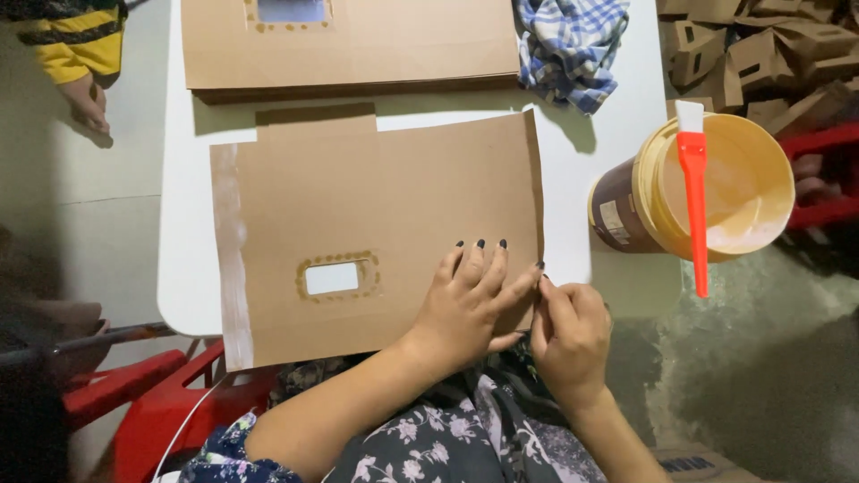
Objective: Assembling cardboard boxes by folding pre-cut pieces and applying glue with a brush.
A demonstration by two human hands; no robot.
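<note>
Cardboard sheet [376, 224], one, brown, flat on the white bench [573, 224], with one small rectangular window [332, 278] ringed by dots of glue and one pale glued strip [231, 259] along its left edge. Left hand [465, 304] pressed palm down on the sheet's lower right part, fingers [480, 264] spread and flat, gripping nothing. Right hand [568, 335] just beside it at the sheet's right edge, fingers curled and pinched at that edge, apparently nipping the cardboard, though hard to tell from this angle. Both hands touching at the thumbs.

Beyond the sheet, one stack of like brown sheets [349, 45] at the far side of the bench, its top one showing one window too. One blue checked cloth [573, 45] crumpled near the stack's right corner. One yellow tub of glue [707, 188] at the bench's right end, open, with one red-handled brush [693, 197] laid across its rim. Heap of folded cardboard boxes [761, 54] at top right, too many and too jumbled to count. Red plastic stool [170, 402] at lower left. One other person's hand [89, 103] and yellow sleeve at top left, well apart from the sheet.
</note>
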